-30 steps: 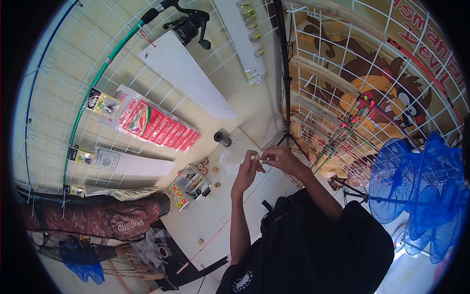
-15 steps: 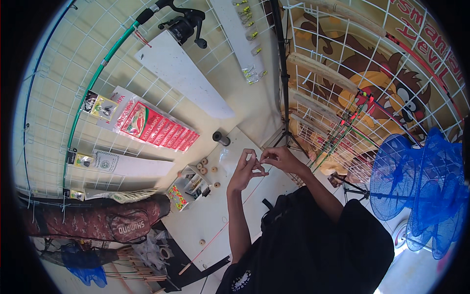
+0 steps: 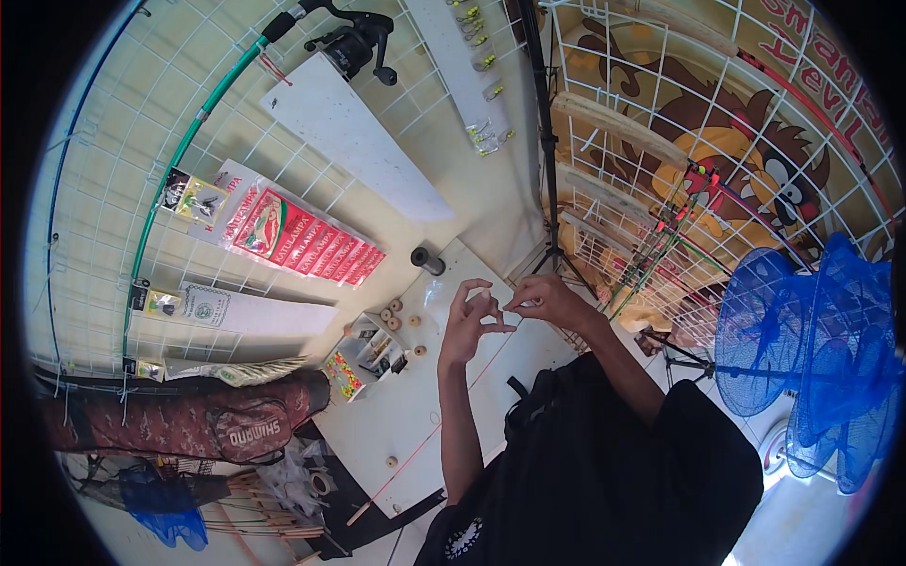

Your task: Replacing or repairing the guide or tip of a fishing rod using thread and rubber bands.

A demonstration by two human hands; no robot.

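Both my hands are raised close together above the white table. The fingers of my left hand are bent, the upper one arched away from the rest; a lower fingertip comes down against the thumb, and whatever is pinched there is too small to name. Just to its right, my right hand has thumb and fingertips pressed together in a pinch; what they grip is too fine to make out. A thin red rod with a light wooden end slants up from the table's near edge, its upper end reaching my left hand's fingers.
Left of my hands stands a white compartment box of small parts. Round wooden pieces and a dark cylinder are near it. Wire racks hold packets and a rod with a reel. Blue nets hang at right.
My right hand has drawn slightly back from my left fingers, and the gap between them is wider. My left upper finger is lifted a little more. The whole view has shifted slightly.
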